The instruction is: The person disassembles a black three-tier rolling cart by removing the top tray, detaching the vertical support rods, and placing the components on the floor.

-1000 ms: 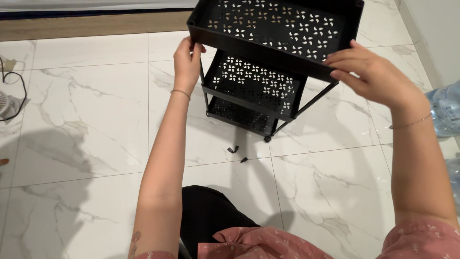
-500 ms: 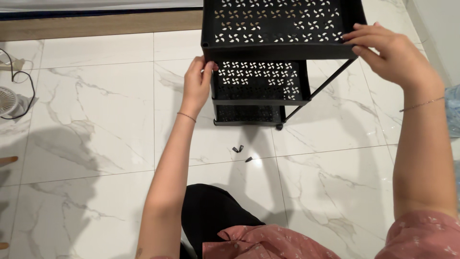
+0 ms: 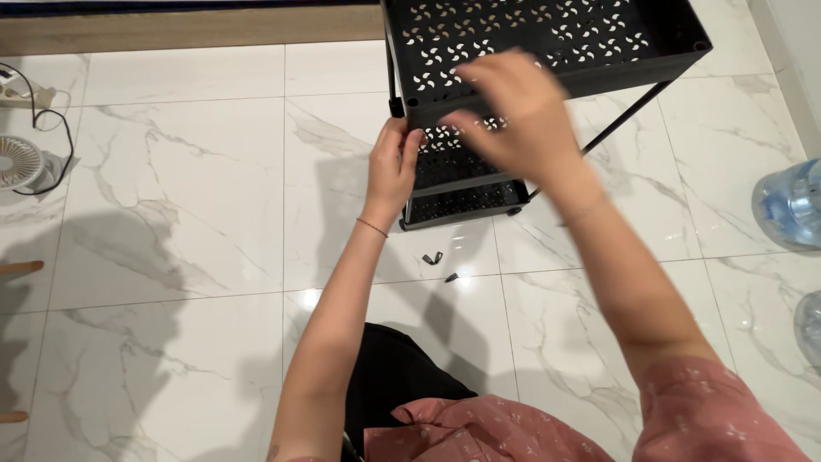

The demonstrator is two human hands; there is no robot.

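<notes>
Head view, looking down. A black three-tier cart (image 3: 547,51) with perforated trays stands on the white marbled tile floor (image 3: 188,197) at the far centre of the scene. The left hand (image 3: 392,167) is closed around the cart's near-left upright post, just below the near-left corner of the top tray. The right hand (image 3: 513,107) is blurred and lies across the near rim of the top tray, fingers bent; whether it grips the rim or only hovers at it cannot be told. Three small black parts (image 3: 438,263) lie loose on the floor just near of the bottom tray, between the cart and the person's dark-clad knee. Far left: a small white fan (image 3: 19,161) with a black cable. Right edge: clear water bottles (image 3: 791,205).
</notes>
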